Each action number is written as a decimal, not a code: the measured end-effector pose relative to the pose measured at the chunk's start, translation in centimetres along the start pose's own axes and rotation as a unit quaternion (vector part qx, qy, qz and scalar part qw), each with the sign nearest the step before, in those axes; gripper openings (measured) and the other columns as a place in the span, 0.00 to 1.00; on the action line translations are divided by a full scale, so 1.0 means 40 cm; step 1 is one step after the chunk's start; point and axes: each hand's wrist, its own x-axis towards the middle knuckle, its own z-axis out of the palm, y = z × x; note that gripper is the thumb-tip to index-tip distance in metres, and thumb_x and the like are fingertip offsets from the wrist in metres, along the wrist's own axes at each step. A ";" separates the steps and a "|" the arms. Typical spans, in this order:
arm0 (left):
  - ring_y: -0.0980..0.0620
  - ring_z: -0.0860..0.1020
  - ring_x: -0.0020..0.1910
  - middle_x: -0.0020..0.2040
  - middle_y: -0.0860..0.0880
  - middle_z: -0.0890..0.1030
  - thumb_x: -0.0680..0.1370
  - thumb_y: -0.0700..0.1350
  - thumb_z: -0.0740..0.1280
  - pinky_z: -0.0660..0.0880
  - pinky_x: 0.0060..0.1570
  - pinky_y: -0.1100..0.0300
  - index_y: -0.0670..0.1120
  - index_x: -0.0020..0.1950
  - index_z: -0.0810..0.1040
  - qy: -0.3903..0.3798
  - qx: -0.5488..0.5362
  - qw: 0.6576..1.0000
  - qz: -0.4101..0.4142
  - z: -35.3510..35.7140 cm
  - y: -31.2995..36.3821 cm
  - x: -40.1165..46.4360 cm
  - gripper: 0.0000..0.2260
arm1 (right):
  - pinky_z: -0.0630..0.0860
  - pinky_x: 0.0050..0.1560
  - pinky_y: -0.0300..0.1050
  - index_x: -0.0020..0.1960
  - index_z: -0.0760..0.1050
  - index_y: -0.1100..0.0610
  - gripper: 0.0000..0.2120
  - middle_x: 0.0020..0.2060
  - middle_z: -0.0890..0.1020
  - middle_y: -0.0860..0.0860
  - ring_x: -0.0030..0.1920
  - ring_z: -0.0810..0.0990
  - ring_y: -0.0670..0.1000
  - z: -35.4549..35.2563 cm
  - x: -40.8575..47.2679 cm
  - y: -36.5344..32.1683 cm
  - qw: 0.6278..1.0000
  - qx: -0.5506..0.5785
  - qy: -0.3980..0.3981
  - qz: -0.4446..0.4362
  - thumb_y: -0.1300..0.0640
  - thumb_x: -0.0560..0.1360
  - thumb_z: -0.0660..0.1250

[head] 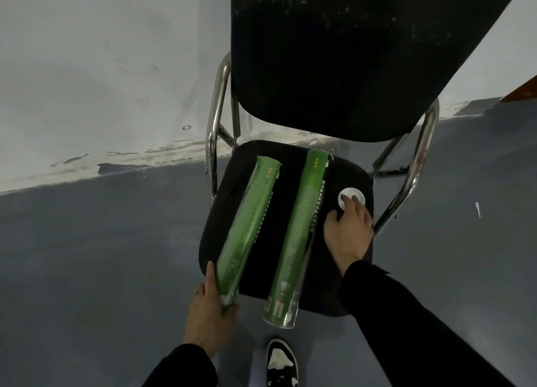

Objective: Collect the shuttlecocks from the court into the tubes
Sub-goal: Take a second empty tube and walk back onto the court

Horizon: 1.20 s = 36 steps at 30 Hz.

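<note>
Two long green shuttlecock tubes lie side by side on the black seat of a chair (343, 270). My left hand (210, 308) grips the near end of the left tube (248, 227), thumb along its side. The right tube (299, 235) lies free, its near end overhanging the seat's front edge, with a shuttlecock visible inside. My right hand (348, 229) rests on the seat to the right of that tube, its fingertips on a round white cap (353, 196). No loose shuttlecocks are in view.
The chair has a black backrest (363, 52) and chrome tube legs (216, 119) on both sides. It stands on a grey floor against a scuffed white wall (87, 81). My black-and-white shoe (282, 363) is just in front of the seat.
</note>
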 end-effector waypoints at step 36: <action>0.45 0.73 0.69 0.75 0.53 0.65 0.75 0.49 0.74 0.73 0.68 0.45 0.62 0.82 0.40 0.074 -0.177 0.981 0.009 -0.091 -0.024 -0.409 0.50 | 0.75 0.55 0.34 0.81 0.55 0.45 0.40 0.66 0.75 0.46 0.60 0.80 0.41 -0.237 -0.457 -0.247 0.841 0.423 -0.337 -0.015 0.50 0.77 0.74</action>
